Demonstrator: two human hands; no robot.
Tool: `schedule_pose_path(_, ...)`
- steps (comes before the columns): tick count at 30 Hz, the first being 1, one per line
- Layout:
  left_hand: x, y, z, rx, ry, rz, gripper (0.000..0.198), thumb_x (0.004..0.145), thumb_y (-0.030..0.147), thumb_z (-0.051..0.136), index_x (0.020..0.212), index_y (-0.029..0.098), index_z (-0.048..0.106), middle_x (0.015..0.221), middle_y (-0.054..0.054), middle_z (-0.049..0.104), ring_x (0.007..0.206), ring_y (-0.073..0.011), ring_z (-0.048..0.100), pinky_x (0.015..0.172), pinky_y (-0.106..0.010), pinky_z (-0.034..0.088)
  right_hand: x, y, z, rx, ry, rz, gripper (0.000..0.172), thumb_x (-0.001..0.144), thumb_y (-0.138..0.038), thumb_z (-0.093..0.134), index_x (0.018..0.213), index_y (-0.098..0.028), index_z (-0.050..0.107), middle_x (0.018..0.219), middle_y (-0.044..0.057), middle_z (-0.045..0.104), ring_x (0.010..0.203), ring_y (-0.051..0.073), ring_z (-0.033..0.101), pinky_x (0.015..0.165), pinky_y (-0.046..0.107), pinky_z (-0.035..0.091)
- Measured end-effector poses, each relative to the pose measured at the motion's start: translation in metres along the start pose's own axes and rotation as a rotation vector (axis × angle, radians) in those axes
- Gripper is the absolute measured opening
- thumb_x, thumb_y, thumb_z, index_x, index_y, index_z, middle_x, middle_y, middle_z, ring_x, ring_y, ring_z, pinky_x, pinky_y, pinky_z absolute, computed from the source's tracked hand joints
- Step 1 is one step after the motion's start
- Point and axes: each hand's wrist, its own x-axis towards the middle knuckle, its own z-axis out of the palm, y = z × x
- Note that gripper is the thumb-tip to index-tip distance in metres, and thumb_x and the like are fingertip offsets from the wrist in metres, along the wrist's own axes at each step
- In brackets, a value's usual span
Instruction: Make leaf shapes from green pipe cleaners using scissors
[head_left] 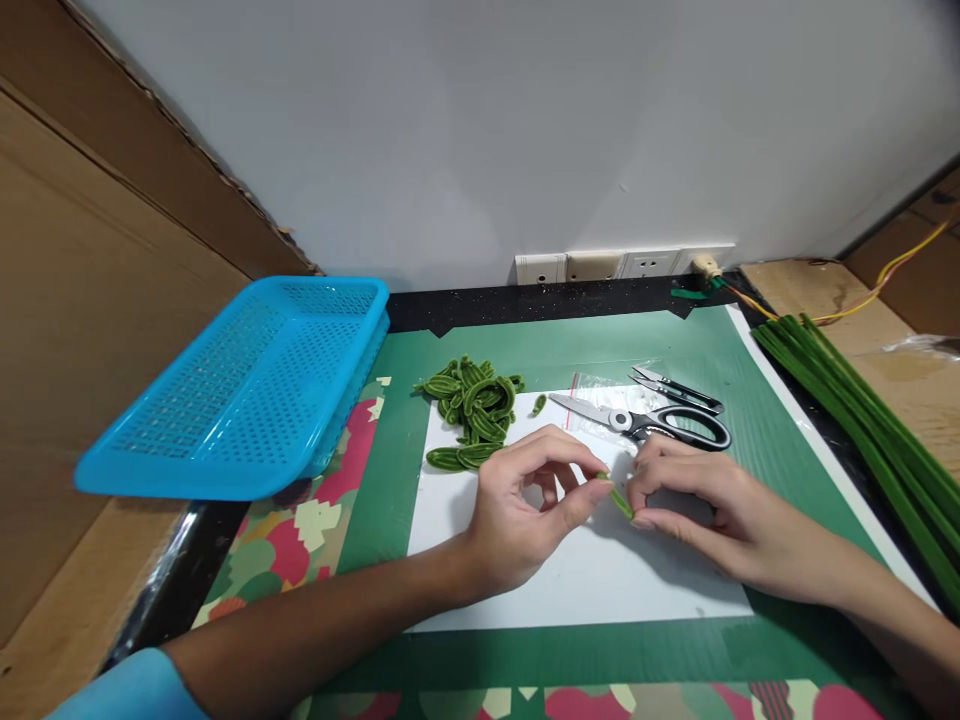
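Strip (621,500) of green fuzz, short and thin, over the white paper (570,602), between the two hands. Pinched at its upper end by the left hand (517,515), at its lower end by the right hand (712,510); hands near each other, not touching. Exact finger contact on the right partly hidden. Looks like pipe cleaner: probably very light, soft outside, thin wire inside, likely to keep any bend. Probably not slippery thanks to the fuzz. Hard to snap, easy to kink or flatten. Best taken by the ends, light thumb-and-finger pinch, no squeezing of the middle; possibly sharp wire at cut tips. Similar feel expected from the looped leaves (480,405), piled behind the left hand, left of the scissors (619,420).
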Motion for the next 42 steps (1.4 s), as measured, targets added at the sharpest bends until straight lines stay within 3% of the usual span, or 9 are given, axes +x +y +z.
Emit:
schedule_pose_path(10, -0.002, 0.000, 0.001, -0.094, -0.065, -0.250, 0.017, 0.094, 0.027, 0.082, 0.097, 0.012, 0.074, 0.082, -0.008, 0.078, 0.055, -0.0120, 0.070, 0.050, -0.019, 0.056, 0.001, -0.004, 0.006, 0.014, 0.010, -0.035, 0.015, 0.111, -0.029, 0.057, 0.100, -0.024, 0.067, 0.102, 0.003, 0.067, 0.097, 0.017, 0.062, 0.086, 0.030, 0.050)
schedule_pose_path(14, -0.001, 0.000, 0.002, -0.130, -0.059, -0.262, 0.017, 0.096, 0.027, 0.079, 0.094, 0.013, 0.071, 0.080, -0.007, 0.077, 0.054, -0.0090, 0.065, 0.050, -0.018, 0.056, 0.002, -0.003, 0.005, -0.039, 0.020, -0.063, 0.011, 0.109, -0.029, 0.060, 0.103, -0.026, 0.068, 0.103, 0.003, 0.070, 0.100, 0.020, 0.063, 0.088, 0.033, 0.051)
schedule_pose_path(20, -0.001, 0.001, 0.002, -0.078, -0.035, -0.272, 0.020, 0.100, 0.032, 0.075, 0.097, 0.013, 0.072, 0.078, -0.007, 0.075, 0.060, -0.0114, 0.065, 0.052, -0.020, 0.054, -0.003, 0.021, -0.011, -0.499, 0.319, -0.025, 0.013, 0.108, -0.030, 0.058, 0.116, -0.027, 0.068, 0.118, 0.009, 0.072, 0.110, 0.032, 0.061, 0.094, 0.048, 0.048)
schedule_pose_path(22, -0.001, 0.001, 0.002, -0.039, -0.019, -0.260, 0.020, 0.100, 0.032, 0.075, 0.100, 0.013, 0.074, 0.078, -0.007, 0.075, 0.066, -0.0135, 0.067, 0.056, -0.021, 0.055, -0.004, 0.029, -0.016, -0.627, 0.351, 0.025, 0.019, 0.108, -0.033, 0.057, 0.124, -0.026, 0.065, 0.122, 0.011, 0.071, 0.111, 0.033, 0.062, 0.092, 0.049, 0.049)
schedule_pose_path(30, -0.001, -0.002, 0.003, 0.024, 0.028, -0.225, 0.017, 0.098, 0.032, 0.076, 0.099, 0.014, 0.076, 0.076, -0.004, 0.071, 0.065, -0.0121, 0.061, 0.056, -0.021, 0.050, -0.011, 0.030, -0.027, -0.621, 0.292, 0.123, 0.033, 0.107, -0.042, 0.058, 0.137, -0.028, 0.061, 0.133, 0.010, 0.067, 0.111, 0.030, 0.071, 0.090, 0.042, 0.056)
schedule_pose_path(36, 0.000, -0.003, 0.002, 0.048, 0.009, -0.254, 0.020, 0.099, 0.035, 0.075, 0.097, 0.015, 0.077, 0.073, -0.003, 0.067, 0.062, -0.0113, 0.056, 0.054, -0.021, 0.046, -0.015, 0.033, -0.030, -0.673, 0.252, 0.097, 0.036, 0.107, -0.042, 0.057, 0.139, -0.027, 0.060, 0.120, 0.011, 0.071, 0.101, 0.030, 0.072, 0.085, 0.043, 0.058)
schedule_pose_path(42, 0.000, -0.003, 0.004, 0.051, 0.013, -0.254, 0.019, 0.099, 0.033, 0.075, 0.097, 0.014, 0.078, 0.070, -0.001, 0.063, 0.059, -0.0105, 0.052, 0.051, -0.021, 0.043, -0.016, 0.036, -0.028, -0.729, 0.222, 0.129, 0.046, 0.107, -0.042, 0.054, 0.151, -0.028, 0.053, 0.127, 0.013, 0.069, 0.101, 0.032, 0.074, 0.082, 0.044, 0.059)
